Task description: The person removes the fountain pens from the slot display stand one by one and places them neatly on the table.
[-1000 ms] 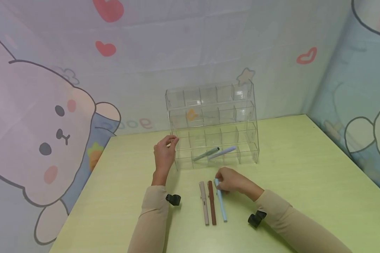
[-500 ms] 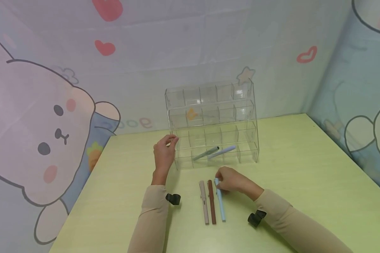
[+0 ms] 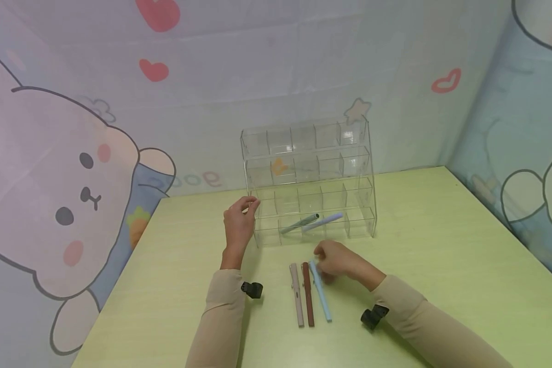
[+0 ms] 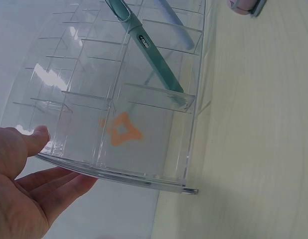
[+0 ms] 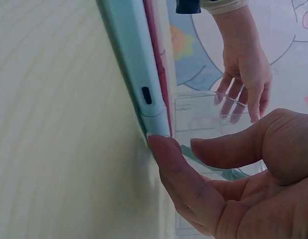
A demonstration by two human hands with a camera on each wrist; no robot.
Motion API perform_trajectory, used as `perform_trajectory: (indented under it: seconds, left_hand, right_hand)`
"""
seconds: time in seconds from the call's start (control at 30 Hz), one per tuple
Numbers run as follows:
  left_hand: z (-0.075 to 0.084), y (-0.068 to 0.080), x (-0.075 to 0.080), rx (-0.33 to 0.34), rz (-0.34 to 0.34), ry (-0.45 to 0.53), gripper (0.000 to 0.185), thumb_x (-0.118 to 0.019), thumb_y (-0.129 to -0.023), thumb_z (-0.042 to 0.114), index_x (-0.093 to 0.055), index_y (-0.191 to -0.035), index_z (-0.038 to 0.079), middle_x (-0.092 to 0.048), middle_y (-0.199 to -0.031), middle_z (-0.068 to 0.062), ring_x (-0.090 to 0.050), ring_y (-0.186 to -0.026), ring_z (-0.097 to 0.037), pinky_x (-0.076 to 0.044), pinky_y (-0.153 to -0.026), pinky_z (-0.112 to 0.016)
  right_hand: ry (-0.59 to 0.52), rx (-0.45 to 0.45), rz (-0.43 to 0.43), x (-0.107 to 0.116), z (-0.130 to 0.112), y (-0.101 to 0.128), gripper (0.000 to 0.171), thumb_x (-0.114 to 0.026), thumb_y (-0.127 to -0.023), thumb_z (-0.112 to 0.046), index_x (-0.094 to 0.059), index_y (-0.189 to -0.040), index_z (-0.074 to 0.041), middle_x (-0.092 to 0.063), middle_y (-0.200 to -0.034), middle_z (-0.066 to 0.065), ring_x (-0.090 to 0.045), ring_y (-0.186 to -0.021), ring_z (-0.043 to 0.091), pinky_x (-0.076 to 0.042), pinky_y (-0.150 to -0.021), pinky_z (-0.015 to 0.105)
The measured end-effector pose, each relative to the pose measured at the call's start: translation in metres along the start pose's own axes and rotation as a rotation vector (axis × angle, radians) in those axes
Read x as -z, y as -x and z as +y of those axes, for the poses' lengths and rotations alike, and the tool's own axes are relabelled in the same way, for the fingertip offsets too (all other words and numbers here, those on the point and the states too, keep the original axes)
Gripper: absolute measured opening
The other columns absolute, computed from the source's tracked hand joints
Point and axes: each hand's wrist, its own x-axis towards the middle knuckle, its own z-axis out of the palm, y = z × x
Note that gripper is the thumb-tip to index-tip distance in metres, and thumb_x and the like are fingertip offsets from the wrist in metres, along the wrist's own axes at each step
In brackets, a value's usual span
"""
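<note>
Your right hand is at the cap end of the light blue pen, thumb and a fingertip closing on its tip, so the step in hand looks like the pick-up. The pen lies on the pale green surface, just beside a brown pen and a beige pen, all 3 roughly parallel.

Your left hand steadies the clear organiser at its left edge, fingers relaxed against the wall. Inside its bottom row a grey-green pen and a lilac pen lean tilted.

Next you would likely need a firmer pinch to lift the pen clear of its neighbours. The pens are smooth, matte, slim barrels with clips; the organiser is hard, glossy acrylic in small square cells.
</note>
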Motion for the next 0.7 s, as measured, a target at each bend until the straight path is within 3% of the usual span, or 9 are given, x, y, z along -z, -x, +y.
perform_trajectory:
  seconds: [0.17,0.37,0.7]
  left_hand:
    - [0.0016,-0.0001,0.0010,0.002,0.003,0.005,0.019,-0.071,-0.096,0.024,-0.076,-0.102,0.006,-0.073,-0.102,-0.022,-0.073,-0.087,-0.037,-0.059,-0.068,-0.049]
    - [0.0008,-0.0006,0.0011,0.002,0.002,0.017,0.020,-0.070,-0.096,0.024,-0.075,-0.102,0.006,-0.073,-0.103,-0.023,-0.074,-0.085,-0.037,-0.060,-0.067,-0.048]
    - [-0.0007,0.0004,0.0002,-0.006,0.003,0.002,0.020,-0.070,-0.096,0.024,-0.075,-0.102,0.006,-0.073,-0.101,-0.021,-0.074,-0.084,-0.035,-0.060,-0.068,-0.047]
  right_hand:
    - [-0.153,-0.046,-0.034,0.0032,-0.0063,0.0041,0.040,-0.059,-0.090,0.008,-0.050,-0.128,0.016,-0.054,-0.116,0.026,-0.067,-0.075,0.024,-0.059,-0.064,0.035]
    - [-0.027,0.016,-0.077,0.0037,-0.0075,0.0047,0.045,-0.075,-0.080,0.004,-0.056,-0.121,0.011,-0.060,-0.108,0.022,-0.067,-0.074,0.023,-0.057,-0.065,0.035]
    - [0.043,0.038,-0.095,-0.0037,-0.0013,0.0024,0.046,-0.076,-0.080,0.005,-0.058,-0.123,0.009,-0.064,-0.102,0.021,-0.068,-0.066,0.019,-0.056,-0.062,0.033]
